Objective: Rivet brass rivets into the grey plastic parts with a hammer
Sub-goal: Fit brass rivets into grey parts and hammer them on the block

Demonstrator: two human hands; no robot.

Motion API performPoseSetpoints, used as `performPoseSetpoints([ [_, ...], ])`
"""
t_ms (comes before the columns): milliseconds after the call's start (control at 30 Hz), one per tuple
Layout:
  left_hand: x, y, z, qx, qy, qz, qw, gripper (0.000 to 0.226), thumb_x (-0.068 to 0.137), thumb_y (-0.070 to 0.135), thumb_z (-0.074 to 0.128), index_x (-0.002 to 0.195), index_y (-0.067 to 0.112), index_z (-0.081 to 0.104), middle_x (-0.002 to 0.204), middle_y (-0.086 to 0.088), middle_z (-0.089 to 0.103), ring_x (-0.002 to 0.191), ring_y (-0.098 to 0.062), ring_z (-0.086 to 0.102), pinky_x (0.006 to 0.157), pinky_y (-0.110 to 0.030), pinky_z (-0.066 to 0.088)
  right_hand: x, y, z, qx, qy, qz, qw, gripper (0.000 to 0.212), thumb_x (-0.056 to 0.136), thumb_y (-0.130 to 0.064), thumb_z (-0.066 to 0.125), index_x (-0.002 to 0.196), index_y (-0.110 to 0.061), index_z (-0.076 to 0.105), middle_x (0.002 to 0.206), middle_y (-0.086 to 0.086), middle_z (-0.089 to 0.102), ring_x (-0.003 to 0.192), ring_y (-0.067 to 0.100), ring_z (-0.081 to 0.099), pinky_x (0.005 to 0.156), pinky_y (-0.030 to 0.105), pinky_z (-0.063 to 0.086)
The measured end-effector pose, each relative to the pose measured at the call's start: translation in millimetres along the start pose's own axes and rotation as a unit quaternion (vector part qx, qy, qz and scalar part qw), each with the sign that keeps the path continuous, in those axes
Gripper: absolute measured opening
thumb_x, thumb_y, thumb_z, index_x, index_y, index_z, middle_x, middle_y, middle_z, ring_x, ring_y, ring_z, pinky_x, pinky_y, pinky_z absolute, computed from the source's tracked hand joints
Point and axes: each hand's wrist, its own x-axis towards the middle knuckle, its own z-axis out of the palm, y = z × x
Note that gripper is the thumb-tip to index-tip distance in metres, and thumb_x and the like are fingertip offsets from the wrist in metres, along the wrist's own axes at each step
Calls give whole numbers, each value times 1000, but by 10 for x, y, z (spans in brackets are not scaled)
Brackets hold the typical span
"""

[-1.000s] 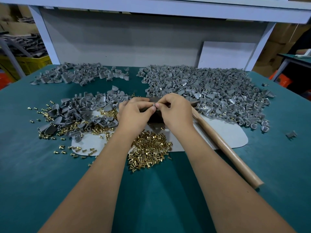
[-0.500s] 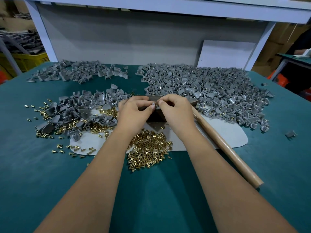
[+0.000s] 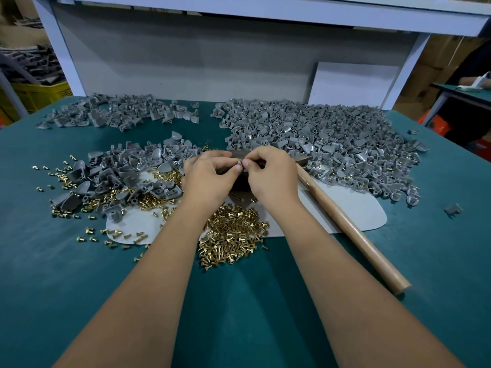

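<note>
While forearms converge over table [image 3: 79,301], left hand [image 3: 210,179] and right hand [image 3: 271,179] fingers curl, pinching small grey part [image 3: 239,163]

Bare green table [image 3: 79,301] along the near edge and near left: open passage. Ahead, blocked in the middle by both hands, left hand [image 3: 210,176] and right hand [image 3: 273,176], fingertips meeting over a dark block [image 3: 240,181]. Just before them, a heap of brass rivets [image 3: 233,235]. To the left, grey plastic parts [image 3: 119,176] mixed with scattered rivets. To the right, hammer handle [image 3: 350,229] lying diagonally; beyond it, a broad pile of parts [image 3: 332,144]. Clear strip at far right.
</note>
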Motion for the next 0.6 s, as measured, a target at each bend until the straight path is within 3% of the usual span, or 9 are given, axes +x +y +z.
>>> performPoseSetpoints([
  [300, -28, 32, -30, -19, -1, 4, 1000, 18, 89, 32, 69, 93, 49, 63, 110, 19, 58, 130, -28, 43, 110, -50, 31, -22, 41, 7, 24, 7, 6, 1000, 19, 88, -17, 63, 71, -27, 62, 77, -10, 62, 83, 15, 56, 77, 34, 47],
  [600, -65, 50, -34, 25, 3, -2, 1000, 15, 91, 40, 65, 90, 54, 60, 110, 27, 54, 127, -24, 32, 106, -47, 27, -51, 105, 40, 29, 20, -43, 998, 12, 88, -15, 62, 77, -21, 66, 78, -14, 58, 85, 13, 56, 84, 40, 46],
])
